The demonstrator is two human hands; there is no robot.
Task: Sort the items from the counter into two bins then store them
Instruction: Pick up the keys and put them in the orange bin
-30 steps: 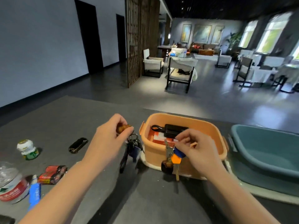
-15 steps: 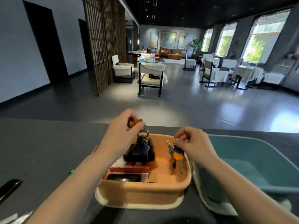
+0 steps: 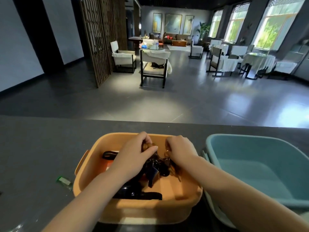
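An orange bin (image 3: pixel 93 164) stands on the dark counter (image 3: pixel 33 148) in front of me. Both my hands are lowered inside it. My left hand (image 3: pixel 132 158) pinches the brown fob of a bunch of keys (image 3: pixel 153 168) that rests among the bin's contents. My right hand (image 3: pixel 180 151) is closed on a second key bunch (image 3: pixel 167 155), mostly hidden under the fingers. A black case (image 3: pixel 137 195) and a black loop strap (image 3: pixel 108 154) also lie in the orange bin. A teal bin (image 3: pixel 250 173) sits to the right, nothing visible inside.
A small green-and-white item (image 3: pixel 64 181) lies on the counter left of the orange bin. The counter's far edge runs just behind the bins; beyond it is an open hall with chairs and tables.
Both hands have dropped from above the orange bin down into it, taking the two key bunches with them. The view has shifted right, so the left counter items left the frame.
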